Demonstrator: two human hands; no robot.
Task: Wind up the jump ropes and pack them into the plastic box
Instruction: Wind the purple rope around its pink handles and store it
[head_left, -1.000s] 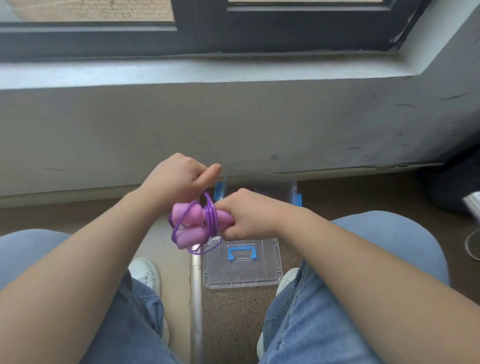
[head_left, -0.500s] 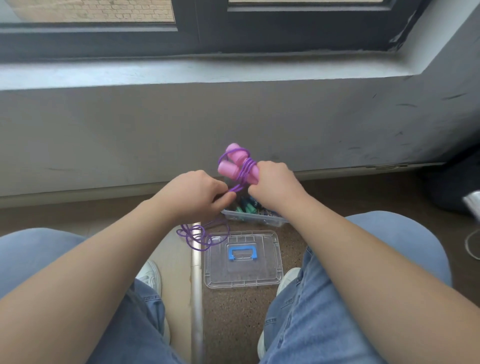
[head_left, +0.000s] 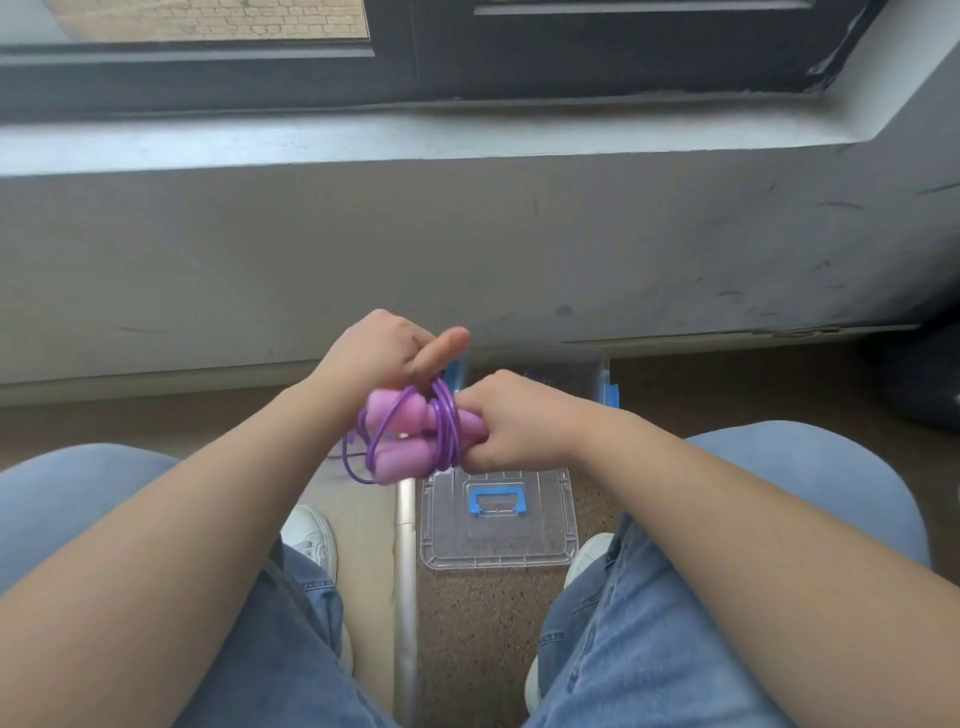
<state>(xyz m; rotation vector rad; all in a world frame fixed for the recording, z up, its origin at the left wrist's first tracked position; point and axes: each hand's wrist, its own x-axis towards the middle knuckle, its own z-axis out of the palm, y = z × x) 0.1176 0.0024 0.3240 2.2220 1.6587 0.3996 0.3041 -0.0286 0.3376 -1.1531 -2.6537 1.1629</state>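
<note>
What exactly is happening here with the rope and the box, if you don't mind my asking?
A seated person is winding a purple jump rope around its two pink handles. The right hand grips the handle ends, while the left hand guides the cord around them; a short loop hangs loose below. The clear plastic box sits open on the floor ahead, its lid lying flat in front of it.

Box mostly hidden behind our hands; we cannot make out contents. Handles blurred; far ends buried in right hand. Cord end lost inside left hand. Lid top edge covered by right hand. Shoes partly hidden under our knees. Forearms cut off at bottom edge.
</note>
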